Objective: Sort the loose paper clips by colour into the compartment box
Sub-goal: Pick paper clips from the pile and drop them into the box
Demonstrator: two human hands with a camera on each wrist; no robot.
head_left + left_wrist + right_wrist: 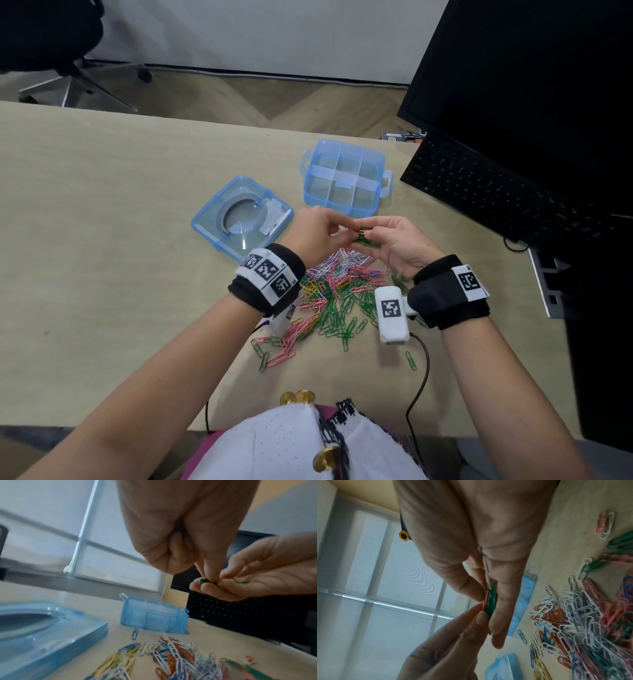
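Fingertips (pixel 346 229) of both raised hands pinch green clips (pixel 365 237).

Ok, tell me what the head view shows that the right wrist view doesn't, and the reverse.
Only the head view shows the open compartment box from above, with nothing visible in its cells, the whole lid beside it, the keyboard and both wristbands. Only the right wrist view shows an orange-red clip lying against the green clips in the hands, plus the window behind. Both show the right hand holding the green bunch, the left hand touching it, and the mixed pile of clips on the desk.
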